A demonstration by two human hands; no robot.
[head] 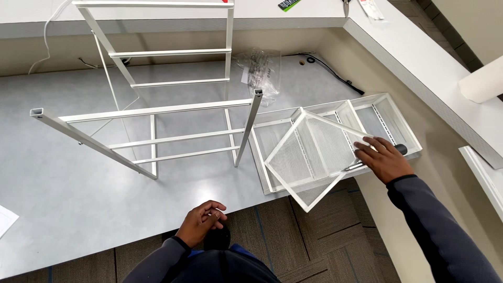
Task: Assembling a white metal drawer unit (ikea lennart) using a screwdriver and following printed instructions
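Note:
My right hand [383, 158] rests on the edge of a white mesh shelf [309, 157] that lies tilted on top of a second mesh shelf [390, 118]. A screwdriver runs across under its palm: the black handle [401, 149] sticks out on the far side and the metal shaft [353, 167] on the near side. The fingers are stretched out onto the mesh. My left hand [201, 221] is low by my knee, fingers curled in; nothing shows in it. A white metal rack frame [152, 112] lies on its side to the left, apart from both hands.
Everything sits on a grey board [68, 194] over brown carpet [314, 236]. A clear plastic bag of small parts [260, 71] lies behind the shelves. A white counter [419, 63] runs along the back and right. A black cable [335, 73] trails near the corner.

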